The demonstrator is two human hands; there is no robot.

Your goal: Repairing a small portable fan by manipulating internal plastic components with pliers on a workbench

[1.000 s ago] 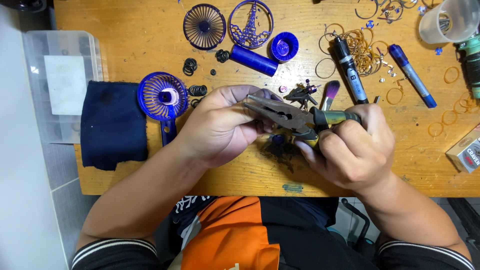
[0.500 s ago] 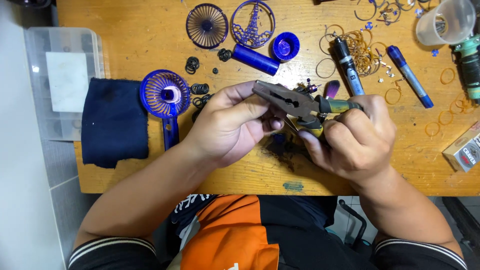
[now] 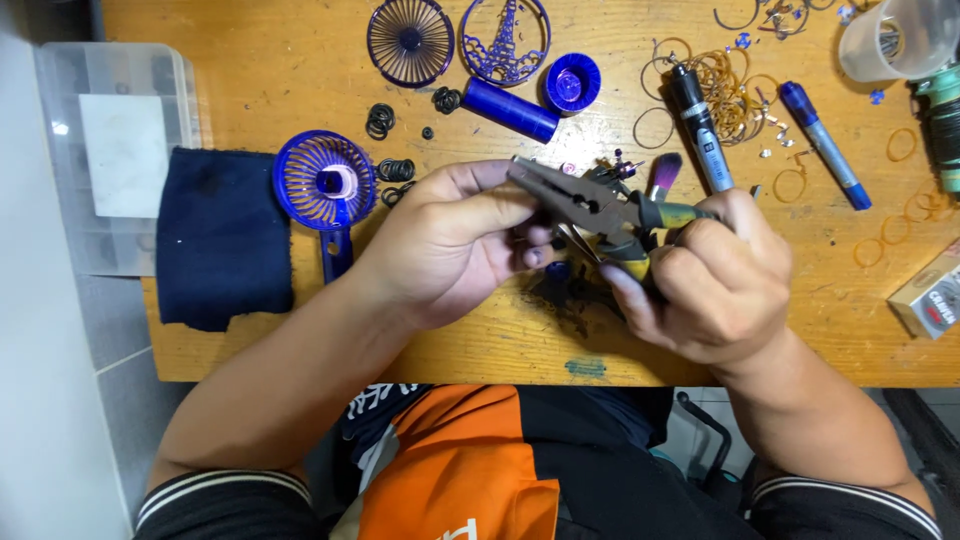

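My right hand grips the yellow-and-dark handles of a pair of pliers, whose jaws point left over the wooden table. My left hand is cupped just under the jaws, fingers curled around a small dark part that I can barely see. What the jaws pinch is hidden by my fingers. A dark smudge marks the wood below my hands.
A blue hand-fan body, a fan grille, a round tower-pattern cover, a blue tube and cap lie behind. Markers, rubber bands, a clear cup, a dark cloth, a plastic box.
Both hands have lifted slightly toward the table's far side with the pliers. The left fingers have curled in closer under the jaws.
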